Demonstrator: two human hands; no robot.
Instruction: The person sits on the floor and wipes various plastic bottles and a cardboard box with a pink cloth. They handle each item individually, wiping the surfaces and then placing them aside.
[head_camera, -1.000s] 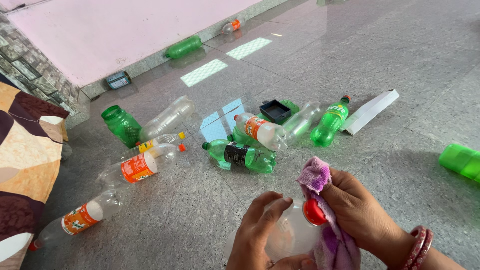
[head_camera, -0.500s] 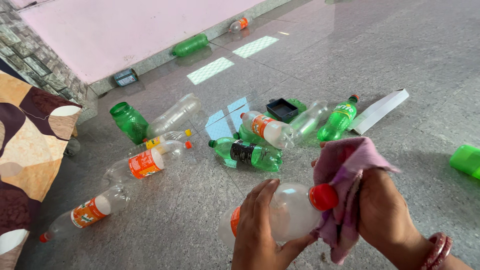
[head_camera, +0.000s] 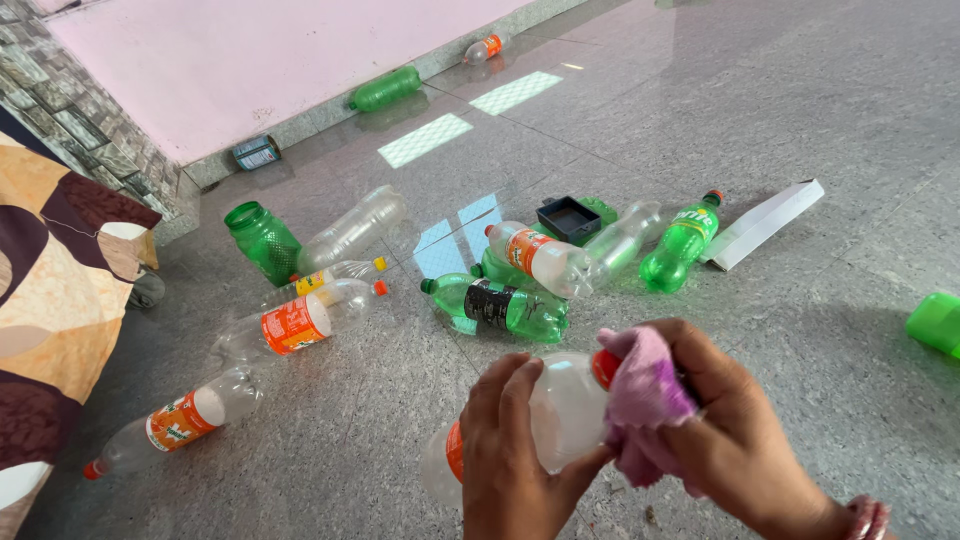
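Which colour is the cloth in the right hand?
The cloth is pinkish purple, seen in the head view.

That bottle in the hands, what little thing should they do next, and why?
Probably rub the cloth around the red cap and neck. The right hand already presses the purple cloth over the cap end, while the left hand steadies the clear bottle by its body, so a small wiping twist there looks like the natural move.

2 hands (head_camera: 520, 450), 1 cloth (head_camera: 640, 400), about 12 bottles (head_camera: 300, 322).
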